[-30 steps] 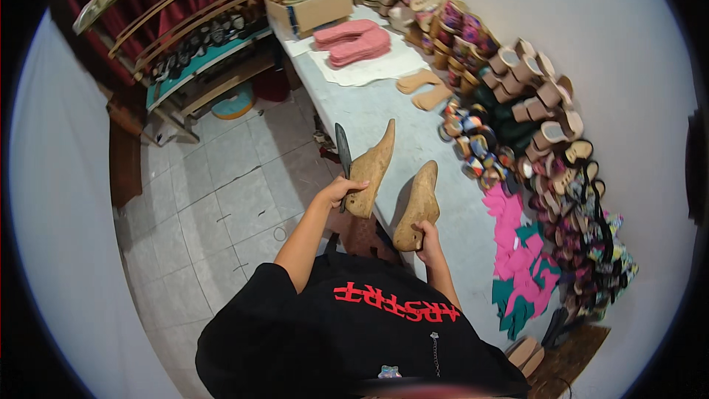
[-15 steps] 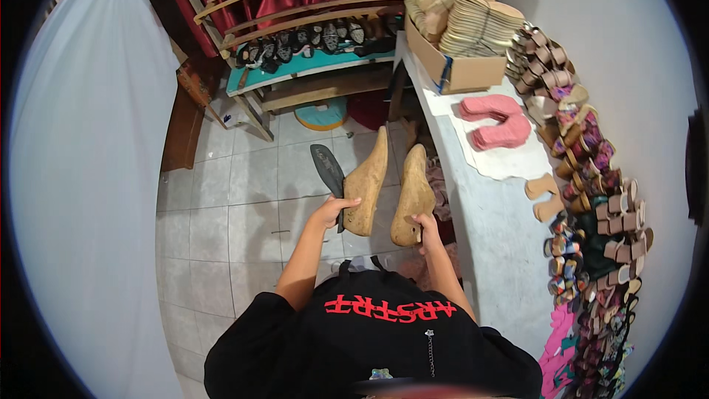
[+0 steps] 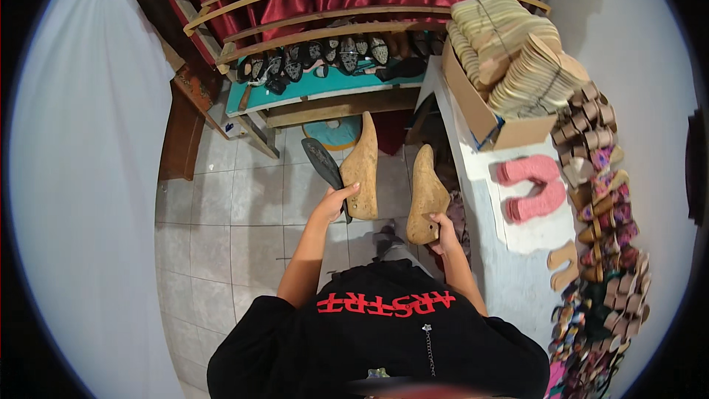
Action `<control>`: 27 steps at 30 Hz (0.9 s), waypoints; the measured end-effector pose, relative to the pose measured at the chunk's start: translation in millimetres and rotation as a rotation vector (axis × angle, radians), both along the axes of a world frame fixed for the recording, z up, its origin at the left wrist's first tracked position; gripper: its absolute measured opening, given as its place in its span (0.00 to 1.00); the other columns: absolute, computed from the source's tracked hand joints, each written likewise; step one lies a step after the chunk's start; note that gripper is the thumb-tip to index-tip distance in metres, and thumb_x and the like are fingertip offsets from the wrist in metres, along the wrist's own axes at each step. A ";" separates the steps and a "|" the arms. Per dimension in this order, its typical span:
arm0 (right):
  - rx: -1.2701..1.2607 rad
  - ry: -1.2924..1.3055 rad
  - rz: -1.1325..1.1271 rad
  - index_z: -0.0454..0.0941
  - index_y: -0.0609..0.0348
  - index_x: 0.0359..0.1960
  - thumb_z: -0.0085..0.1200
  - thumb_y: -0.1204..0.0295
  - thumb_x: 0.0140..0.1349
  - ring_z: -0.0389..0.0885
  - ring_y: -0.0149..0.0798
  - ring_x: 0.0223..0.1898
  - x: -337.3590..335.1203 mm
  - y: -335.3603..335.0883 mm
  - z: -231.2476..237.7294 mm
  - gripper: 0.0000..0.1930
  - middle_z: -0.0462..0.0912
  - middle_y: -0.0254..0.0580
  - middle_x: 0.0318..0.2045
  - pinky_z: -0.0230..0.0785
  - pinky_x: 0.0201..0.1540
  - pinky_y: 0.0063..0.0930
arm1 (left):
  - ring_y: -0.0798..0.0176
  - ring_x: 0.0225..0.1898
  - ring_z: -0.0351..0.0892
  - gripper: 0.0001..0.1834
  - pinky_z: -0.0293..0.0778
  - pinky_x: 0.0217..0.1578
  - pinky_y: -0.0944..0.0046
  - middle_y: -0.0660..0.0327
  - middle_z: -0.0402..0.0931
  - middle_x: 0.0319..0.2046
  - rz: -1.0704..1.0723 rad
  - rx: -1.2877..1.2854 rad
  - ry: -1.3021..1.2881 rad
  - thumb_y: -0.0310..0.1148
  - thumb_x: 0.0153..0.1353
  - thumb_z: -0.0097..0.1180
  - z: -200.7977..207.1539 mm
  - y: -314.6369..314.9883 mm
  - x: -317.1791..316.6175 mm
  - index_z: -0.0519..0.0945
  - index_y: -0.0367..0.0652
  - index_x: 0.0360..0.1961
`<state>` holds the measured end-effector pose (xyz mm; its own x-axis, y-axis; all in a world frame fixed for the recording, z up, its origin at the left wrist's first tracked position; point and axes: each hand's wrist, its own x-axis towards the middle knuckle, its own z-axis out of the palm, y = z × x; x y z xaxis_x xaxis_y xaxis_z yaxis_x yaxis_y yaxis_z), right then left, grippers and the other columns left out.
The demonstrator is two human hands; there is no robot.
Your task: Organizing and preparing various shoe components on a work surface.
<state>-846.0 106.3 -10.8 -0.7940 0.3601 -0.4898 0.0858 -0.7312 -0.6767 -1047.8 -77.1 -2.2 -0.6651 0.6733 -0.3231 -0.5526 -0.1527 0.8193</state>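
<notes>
My left hand [image 3: 334, 205] is closed around the heel end of a wooden shoe last [image 3: 363, 166], thumb across its side. The same hand grips a flat black shoe sole [image 3: 320, 158], which lies along the last's left side. A second wooden shoe last [image 3: 427, 192] is held by its heel end in my right hand [image 3: 445, 235], whose fingers are partly hidden. Both lasts point away from me, toes up, with a gap between them, above the tiled floor.
On my right, a white-covered table [image 3: 498, 281] bears a cardboard box [image 3: 521, 133] of bundled insoles [image 3: 528, 77], pink shaped pieces [image 3: 535, 210] and rows of sandals [image 3: 591, 214]. Ahead, dark shoes [image 3: 292, 66] stand on a turquoise-topped bench [image 3: 332, 83]. A white curtain [image 3: 81, 177] hangs left.
The two lasts are farther apart, with the right one shifted rightward. The view has turned, so the table and box appear farther right and lower. Both hands keep their hold.
</notes>
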 end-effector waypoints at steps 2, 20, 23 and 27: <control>-0.019 0.012 0.020 0.64 0.61 0.49 0.46 0.67 0.47 0.72 0.41 0.42 -37.2 27.2 -5.0 0.24 0.72 0.43 0.41 0.67 0.43 0.37 | 0.64 0.49 0.67 0.27 0.63 0.49 0.65 0.57 0.68 0.47 0.042 -0.026 0.016 0.29 0.52 0.56 -6.2 22.5 -32.6 0.61 0.34 0.52; 0.292 -0.089 0.060 0.57 0.65 0.51 0.50 0.71 0.46 0.72 0.41 0.43 -328.7 215.7 40.8 0.28 0.69 0.47 0.42 0.68 0.41 0.34 | 0.60 0.43 0.71 0.27 0.66 0.42 0.64 0.51 0.70 0.42 0.384 -0.193 0.471 0.32 0.50 0.55 33.7 195.8 -304.1 0.59 0.34 0.49; 0.298 -0.128 -0.026 0.57 0.64 0.51 0.50 0.69 0.46 0.71 0.39 0.42 -373.5 224.4 59.6 0.29 0.70 0.45 0.41 0.67 0.40 0.31 | 0.55 0.41 0.72 0.26 0.66 0.42 0.63 0.48 0.71 0.39 0.312 -0.240 0.556 0.34 0.49 0.55 46.4 229.4 -350.7 0.60 0.34 0.46; 0.314 -0.119 -0.104 0.60 0.66 0.47 0.48 0.72 0.48 0.72 0.39 0.40 -434.6 247.1 78.6 0.23 0.70 0.44 0.39 0.68 0.42 0.32 | 0.49 0.38 0.74 0.28 0.68 0.38 0.60 0.45 0.72 0.37 0.285 -0.428 0.772 0.36 0.48 0.55 53.5 273.0 -408.8 0.58 0.38 0.48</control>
<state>-1280.6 353.4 67.8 -0.6892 0.5837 -0.4293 0.1139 -0.4978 -0.8598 -1456.6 195.9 51.3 -0.9213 0.3772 0.0947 0.1813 0.2012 0.9626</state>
